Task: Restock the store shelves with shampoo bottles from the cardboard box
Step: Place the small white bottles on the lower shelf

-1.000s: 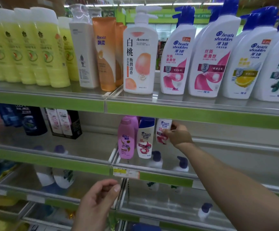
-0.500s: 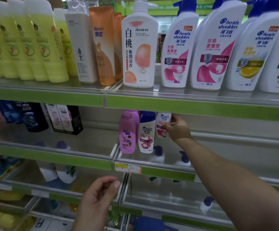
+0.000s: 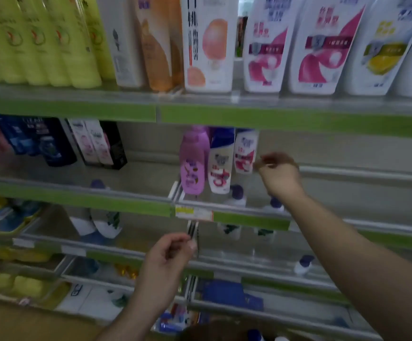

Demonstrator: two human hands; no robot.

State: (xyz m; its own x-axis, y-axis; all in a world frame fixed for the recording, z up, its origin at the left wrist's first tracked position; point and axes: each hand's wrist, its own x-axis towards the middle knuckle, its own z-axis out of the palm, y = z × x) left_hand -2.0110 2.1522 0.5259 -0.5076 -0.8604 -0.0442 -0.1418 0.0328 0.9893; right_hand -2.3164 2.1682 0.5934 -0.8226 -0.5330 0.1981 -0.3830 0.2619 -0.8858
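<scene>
The right hand (image 3: 280, 174), grip too blurry to tell, is just right of the upright white shampoo bottle (image 3: 245, 151).

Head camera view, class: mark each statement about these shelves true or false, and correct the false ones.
1. The pink bottle stands left of the blue-capped white bottle on the middle shelf. True.
2. The yellow bottles fill the top shelf's right end. False: they stand at its left end.
3. The left hand holds a bottle. False: it holds nothing.
4. The right hand is beside the small white bottle. True.
</scene>
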